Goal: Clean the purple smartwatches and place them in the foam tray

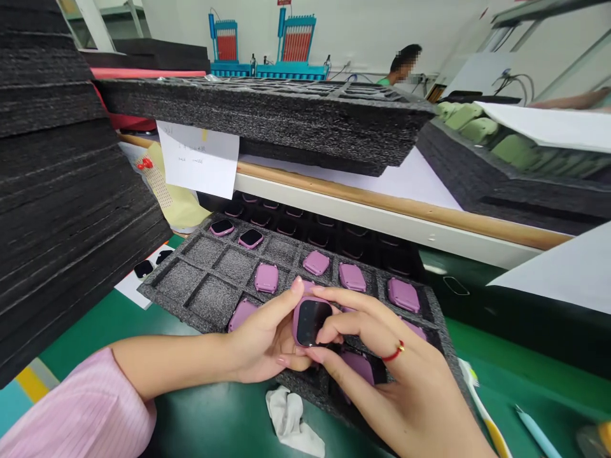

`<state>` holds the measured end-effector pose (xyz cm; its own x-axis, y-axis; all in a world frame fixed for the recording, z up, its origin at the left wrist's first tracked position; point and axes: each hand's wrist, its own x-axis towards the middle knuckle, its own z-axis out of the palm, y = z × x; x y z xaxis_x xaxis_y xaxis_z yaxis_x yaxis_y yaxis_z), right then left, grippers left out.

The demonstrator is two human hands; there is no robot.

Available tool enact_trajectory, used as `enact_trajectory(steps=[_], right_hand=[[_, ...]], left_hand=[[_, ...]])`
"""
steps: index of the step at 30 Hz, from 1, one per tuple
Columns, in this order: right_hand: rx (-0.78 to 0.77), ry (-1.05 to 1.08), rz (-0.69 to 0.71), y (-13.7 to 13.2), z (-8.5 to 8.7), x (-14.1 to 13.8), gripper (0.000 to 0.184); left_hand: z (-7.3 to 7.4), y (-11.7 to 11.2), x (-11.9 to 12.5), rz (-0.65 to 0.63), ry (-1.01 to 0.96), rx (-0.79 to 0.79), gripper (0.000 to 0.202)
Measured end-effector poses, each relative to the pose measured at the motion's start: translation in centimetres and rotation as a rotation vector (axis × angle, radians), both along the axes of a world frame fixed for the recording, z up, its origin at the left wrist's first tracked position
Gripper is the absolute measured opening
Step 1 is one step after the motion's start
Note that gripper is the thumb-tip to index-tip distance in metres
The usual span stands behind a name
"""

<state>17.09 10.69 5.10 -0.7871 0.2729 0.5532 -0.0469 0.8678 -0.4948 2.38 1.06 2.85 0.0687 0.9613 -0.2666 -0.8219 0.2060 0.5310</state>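
A purple smartwatch case [311, 322] with a black screen facing up is held between both hands above a black foam tray [210, 262]. My left hand [267, 334] grips it from the left, thumb along its upper edge. Fingers of my right hand [382, 356] close on its right side and edges, one bent over the screen. In the tray's compartments below lie several purple cases, such as one back-up case [266, 277] and another [403, 294]. Two cases at the far left corner, including a screen-up case [251, 238], show dark screens. My hands hide part of the tray.
A white cloth [292, 420], a toothbrush [484, 407] and a light-blue pen-like tool [538, 431] lie on the green table [200, 413]. Stacked black foam [71, 191] rises at left. A shelf [382, 213] with foam trays crosses ahead; another person [403, 67] is beyond.
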Motion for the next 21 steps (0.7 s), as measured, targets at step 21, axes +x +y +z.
enact_trajectory(steps=[21], right_hand=[[-0.12,0.1,0.006,-1.1,-1.1,-0.8,0.056]], left_hand=[[-0.3,-0.1,-0.2,-0.011,0.034,0.024,0.061]])
